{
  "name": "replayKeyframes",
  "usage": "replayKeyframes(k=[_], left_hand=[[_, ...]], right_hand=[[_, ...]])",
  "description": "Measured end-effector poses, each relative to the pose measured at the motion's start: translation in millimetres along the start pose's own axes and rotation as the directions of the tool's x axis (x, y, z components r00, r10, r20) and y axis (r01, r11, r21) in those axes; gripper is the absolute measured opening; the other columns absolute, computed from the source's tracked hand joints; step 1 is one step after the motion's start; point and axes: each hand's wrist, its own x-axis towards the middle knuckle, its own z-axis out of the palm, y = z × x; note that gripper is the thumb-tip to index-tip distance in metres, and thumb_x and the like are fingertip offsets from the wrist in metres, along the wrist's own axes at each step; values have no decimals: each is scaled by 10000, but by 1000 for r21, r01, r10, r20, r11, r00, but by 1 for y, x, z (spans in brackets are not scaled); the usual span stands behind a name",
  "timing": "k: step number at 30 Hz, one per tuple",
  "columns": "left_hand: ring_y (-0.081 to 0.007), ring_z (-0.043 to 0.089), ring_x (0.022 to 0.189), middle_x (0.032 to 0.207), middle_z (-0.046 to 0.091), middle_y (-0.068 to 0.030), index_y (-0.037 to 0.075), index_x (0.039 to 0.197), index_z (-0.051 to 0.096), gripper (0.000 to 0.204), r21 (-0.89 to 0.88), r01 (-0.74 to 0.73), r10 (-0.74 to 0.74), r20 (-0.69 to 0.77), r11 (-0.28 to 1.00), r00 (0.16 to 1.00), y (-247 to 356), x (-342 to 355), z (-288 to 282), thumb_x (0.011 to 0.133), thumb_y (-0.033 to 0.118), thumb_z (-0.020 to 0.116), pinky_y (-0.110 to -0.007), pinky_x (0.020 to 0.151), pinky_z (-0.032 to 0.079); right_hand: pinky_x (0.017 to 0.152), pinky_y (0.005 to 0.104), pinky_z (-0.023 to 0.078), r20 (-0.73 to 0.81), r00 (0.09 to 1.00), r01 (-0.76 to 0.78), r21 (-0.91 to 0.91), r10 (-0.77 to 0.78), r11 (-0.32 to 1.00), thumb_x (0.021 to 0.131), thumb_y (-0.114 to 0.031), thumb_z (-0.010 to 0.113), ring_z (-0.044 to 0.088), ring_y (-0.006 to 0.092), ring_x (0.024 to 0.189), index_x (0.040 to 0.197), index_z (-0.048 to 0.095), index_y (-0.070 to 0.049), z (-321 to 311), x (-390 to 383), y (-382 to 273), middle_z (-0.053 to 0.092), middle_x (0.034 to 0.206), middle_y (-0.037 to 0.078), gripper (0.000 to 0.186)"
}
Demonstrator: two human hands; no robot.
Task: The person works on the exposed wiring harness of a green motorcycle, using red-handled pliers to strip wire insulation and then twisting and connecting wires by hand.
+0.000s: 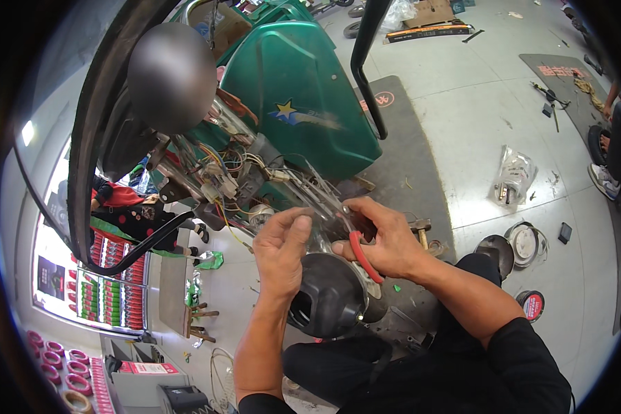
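Observation:
My right hand (392, 238) is closed around a pair of red-handled pliers (364, 259), with the jaws pointing up toward the vehicle's front. Beside it, my left hand (283, 248) has thumb and fingertips drawn together; whatever they hold, if anything, is too small to tell. Both hands are at the lower end of shiny metal tubes (300, 192) on a stripped vehicle front. Up and to the left, loose coloured wires and connectors (221, 172) hang exposed. A black rounded housing (331, 293) is just below my hands, above my knees.
A green body panel (293, 96) rises behind the tubes, and a black bar (363, 65) slants down past it. On the floor at right are a bagged metal part (514, 176), a round metal piece (524, 245) and a small tin (531, 303). People are at the left and right edges.

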Motion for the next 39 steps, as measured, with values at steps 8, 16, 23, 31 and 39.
replayKeyframes(k=[8, 16, 23, 31, 39], left_hand=[[-69, 376, 613, 742, 424, 42, 20, 1341, 527, 346, -143, 108, -81, 182, 984, 980, 13, 0, -4, 1039, 173, 599, -244, 584, 341], [-78, 390, 611, 741, 438, 25, 34, 1190, 528, 201, 43, 23, -28, 122, 999, 992, 9, -2, -2, 1019, 137, 550, -250, 595, 375], [-43, 538, 711, 818, 608, 10, 25, 1194, 573, 185, 86, 1, -10, 104, 996, 995, 4, -3, -5, 1026, 76, 632, -219, 646, 428], [-59, 635, 837, 965, 713, -30, 2, 1136, 649, 147, 197, -14, 6, 45, 980, 999, 3, -6, -2, 1016, 75, 689, -224, 738, 498], [-18, 372, 523, 688, 536, 66, 13, 1109, 680, 133, 34, -53, 52, 33, 998, 998, -5, -4, -9, 1020, 97, 731, -232, 490, 258]], right_hand=[[777, 274, 512, 17, 997, -79, 389, 79, 918, 838, -205, 892, 603, 77, 861, 1319, 620, 7, 7, 4, 17, 672, 961, 12, 592], [814, 265, 519, 45, 997, -73, 414, 60, 907, 834, -203, 898, 620, 78, 897, 1330, 620, 0, 7, 4, 19, 688, 1006, 14, 603], [864, 274, 530, 92, 992, -116, 418, 85, 901, 832, -207, 904, 634, 92, 949, 1350, 611, 4, 7, 3, 20, 701, 1066, 34, 632], [908, 283, 534, 125, 987, -146, 445, 100, 884, 827, -208, 910, 646, 106, 1007, 1370, 597, 17, 7, 2, 15, 705, 1138, 58, 666], [882, 277, 531, 117, 991, -116, 435, 72, 893, 834, -197, 904, 636, 94, 979, 1354, 605, 10, 9, 1, 11, 701, 1099, 48, 634]])
